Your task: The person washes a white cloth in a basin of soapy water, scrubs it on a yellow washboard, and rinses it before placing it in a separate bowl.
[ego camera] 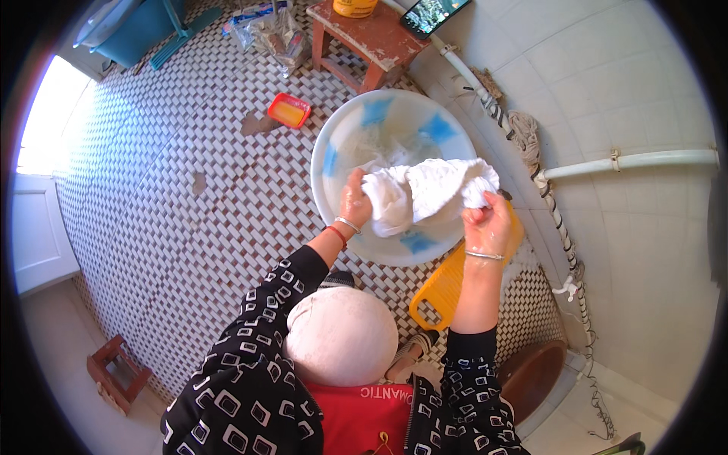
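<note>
A wet white cloth garment [438, 185] is stretched between my two hands above a large white basin [335, 196] with blue patches. My left hand [355, 199] grips the garment's left end, near the basin's left side. At the other end, my right hand [489, 219] pinches the cloth between thumb and fingers. Both hands look wet, with some suds on them. Cloudy water [392, 139] shows inside the basin behind the garment. Under my right forearm a yellow plastic washboard [441, 287] leans or lies beside the basin; its upper part is partly hidden.
A red soap dish [273, 112] holding a yellow soap bar [287, 115] lies on the tiled floor. Beyond the basin stands a worn wooden stool [375, 37] bearing a yellow tub [355, 7]. Pipes [483, 91] run along the right wall. A brown tub [532, 378] sits at lower right.
</note>
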The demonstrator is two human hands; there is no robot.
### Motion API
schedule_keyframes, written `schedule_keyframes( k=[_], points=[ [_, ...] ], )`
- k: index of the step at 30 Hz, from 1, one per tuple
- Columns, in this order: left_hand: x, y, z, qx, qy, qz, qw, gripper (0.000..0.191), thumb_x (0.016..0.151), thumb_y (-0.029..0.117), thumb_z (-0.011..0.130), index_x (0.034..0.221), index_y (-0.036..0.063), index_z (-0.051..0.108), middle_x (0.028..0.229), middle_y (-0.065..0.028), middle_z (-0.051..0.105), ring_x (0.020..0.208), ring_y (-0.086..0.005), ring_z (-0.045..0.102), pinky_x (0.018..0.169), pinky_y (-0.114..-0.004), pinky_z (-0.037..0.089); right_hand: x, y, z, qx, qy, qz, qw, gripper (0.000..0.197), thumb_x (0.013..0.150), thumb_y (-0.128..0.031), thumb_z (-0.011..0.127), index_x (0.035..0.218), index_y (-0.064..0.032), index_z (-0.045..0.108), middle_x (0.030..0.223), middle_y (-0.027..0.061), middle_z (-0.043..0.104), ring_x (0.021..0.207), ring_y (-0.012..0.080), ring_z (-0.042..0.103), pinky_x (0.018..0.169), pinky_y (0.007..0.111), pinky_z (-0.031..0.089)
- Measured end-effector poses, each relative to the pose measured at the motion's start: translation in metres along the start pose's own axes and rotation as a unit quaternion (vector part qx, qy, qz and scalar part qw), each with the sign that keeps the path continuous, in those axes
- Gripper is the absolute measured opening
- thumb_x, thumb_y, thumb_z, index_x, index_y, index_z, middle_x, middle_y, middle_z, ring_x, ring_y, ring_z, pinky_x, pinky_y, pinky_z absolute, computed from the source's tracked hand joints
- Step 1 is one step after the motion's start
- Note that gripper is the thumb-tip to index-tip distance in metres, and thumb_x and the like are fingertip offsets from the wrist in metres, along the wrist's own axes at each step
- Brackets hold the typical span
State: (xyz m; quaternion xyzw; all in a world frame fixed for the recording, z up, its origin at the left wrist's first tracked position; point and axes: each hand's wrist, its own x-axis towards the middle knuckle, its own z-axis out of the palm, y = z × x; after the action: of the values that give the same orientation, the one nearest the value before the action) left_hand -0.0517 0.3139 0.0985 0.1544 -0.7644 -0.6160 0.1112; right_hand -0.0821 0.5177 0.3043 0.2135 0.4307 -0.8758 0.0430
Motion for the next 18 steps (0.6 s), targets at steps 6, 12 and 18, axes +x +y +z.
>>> schedule_keyframes(
  k=[6,12,18],
  points=[
    [0.031,0.004,-0.020,0.122,0.046,0.017,0.991,0.036,0.075,-0.004,0.051,0.110,0.0032,0.056,0.107,-0.0220,0.061,0.101,-0.0403,0.058,0.086,-0.043,0.047,0.043,0.023,-0.055,-0.316,0.138,-0.200,0.917,0.013,0.073,-0.004,0.061,0.085,0.0006,0.057,0.075,0.0014,0.052,0.061,0.0093,0.045,0.057,0.024,0.038],
    [0.028,0.001,0.021,0.136,-0.028,0.016,0.990,0.054,0.078,0.009,0.058,0.131,0.0110,0.049,0.138,-0.0242,0.042,0.129,-0.0479,0.035,0.104,-0.052,0.036,0.104,0.116,-0.119,-0.680,-0.013,-0.312,0.664,0.035,0.074,-0.012,0.060,0.108,-0.0032,0.058,0.120,0.0200,0.053,0.111,0.0391,0.047,0.095,0.049,0.039],
    [0.049,-0.003,0.056,0.456,-0.159,0.116,0.868,0.076,0.080,0.039,0.067,0.147,0.0218,0.035,0.156,-0.0208,0.016,0.141,-0.0527,0.007,0.109,-0.068,0.018,0.134,0.192,-0.110,-0.793,0.007,-0.236,0.561,0.071,0.079,-0.042,0.066,0.140,-0.0131,0.044,0.147,0.0210,0.036,0.129,0.0464,0.036,0.103,0.054,0.036]
  ],
)
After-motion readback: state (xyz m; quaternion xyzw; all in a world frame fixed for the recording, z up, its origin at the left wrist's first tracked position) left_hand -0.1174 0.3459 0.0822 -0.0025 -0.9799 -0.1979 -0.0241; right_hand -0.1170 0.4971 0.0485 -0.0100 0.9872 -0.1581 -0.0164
